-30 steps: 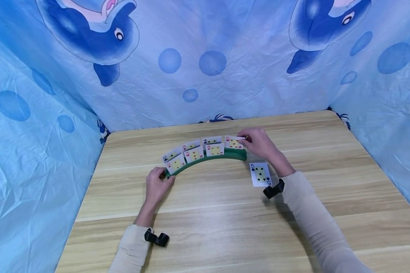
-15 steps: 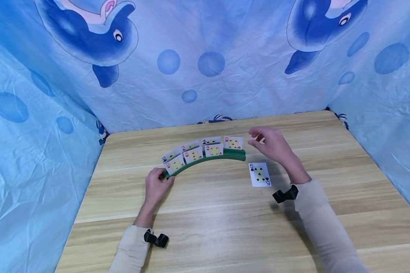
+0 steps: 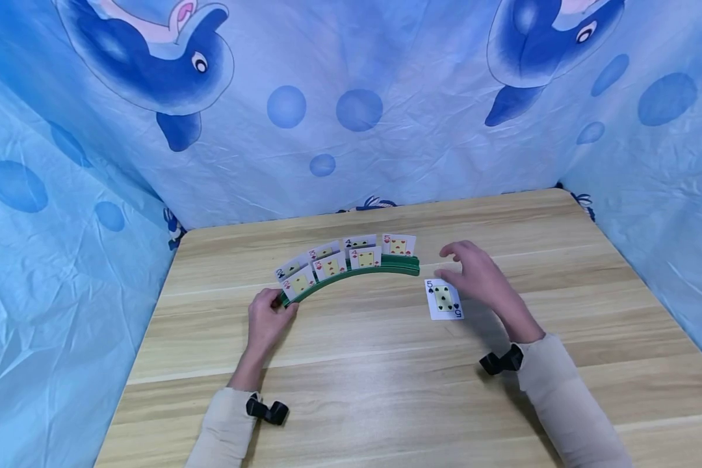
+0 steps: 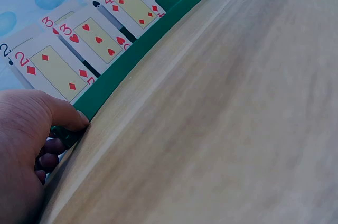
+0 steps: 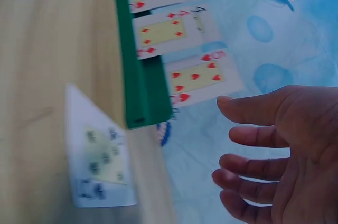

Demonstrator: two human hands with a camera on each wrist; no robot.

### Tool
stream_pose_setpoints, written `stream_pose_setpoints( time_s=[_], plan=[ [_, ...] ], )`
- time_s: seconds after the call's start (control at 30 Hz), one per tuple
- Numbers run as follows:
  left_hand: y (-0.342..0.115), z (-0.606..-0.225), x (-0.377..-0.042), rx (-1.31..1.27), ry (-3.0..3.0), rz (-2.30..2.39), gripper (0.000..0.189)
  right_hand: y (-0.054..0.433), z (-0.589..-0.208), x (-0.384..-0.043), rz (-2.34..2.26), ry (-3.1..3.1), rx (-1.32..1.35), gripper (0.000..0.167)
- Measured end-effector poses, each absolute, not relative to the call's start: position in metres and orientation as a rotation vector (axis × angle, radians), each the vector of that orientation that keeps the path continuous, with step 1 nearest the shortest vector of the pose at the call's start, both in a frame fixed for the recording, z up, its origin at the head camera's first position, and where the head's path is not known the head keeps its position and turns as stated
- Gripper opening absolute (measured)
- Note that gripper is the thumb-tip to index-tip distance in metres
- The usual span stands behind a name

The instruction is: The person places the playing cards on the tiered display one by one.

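A curved green card holder (image 3: 406, 268) stands on the table with two rows of upright playing cards. Its left end is pinched by my left hand (image 3: 267, 322), thumb in front as the left wrist view shows. The front row has the two of diamonds (image 4: 55, 71), three of hearts (image 4: 95, 39) and four of diamonds (image 4: 132, 6). Behind them stand partly covered cards and, at the right end, the five of hearts (image 3: 399, 245). My right hand (image 3: 480, 276), fingers loosely bent and holding nothing, hovers by the five of spades (image 3: 444, 299), which lies face up on the table.
The wooden table (image 3: 357, 390) reaches back to a blue cloth backdrop (image 3: 351, 169) printed with dolphins. More blue cloth (image 3: 64, 292) hangs along the left side, and also on the right. Each wrist wears a black camera mount (image 3: 501, 359).
My right hand has let go of the five of hearts, left standing in the holder, and moved right and toward me, near the five of spades. My left hand stays on the holder.
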State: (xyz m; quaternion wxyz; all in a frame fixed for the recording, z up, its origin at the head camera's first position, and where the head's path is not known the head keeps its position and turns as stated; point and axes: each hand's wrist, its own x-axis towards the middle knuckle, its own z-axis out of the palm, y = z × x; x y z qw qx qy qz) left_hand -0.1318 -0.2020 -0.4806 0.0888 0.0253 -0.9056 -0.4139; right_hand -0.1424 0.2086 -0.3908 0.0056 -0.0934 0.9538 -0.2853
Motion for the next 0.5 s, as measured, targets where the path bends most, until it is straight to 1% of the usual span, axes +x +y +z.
stream_pose_setpoints(
  time_s=[0.23,0.5],
  plan=[
    [-0.202,-0.481,-0.131,0.076,-2.7,-1.228,0.038,0.207,-0.415,-0.13,-0.768,2.914,-0.26,0.05],
    [-0.203,-0.481,-0.132,0.069,-2.706,-1.225,0.039,0.21,-0.431,-0.121,-0.67,2.896,-0.237,0.064]
  ],
)
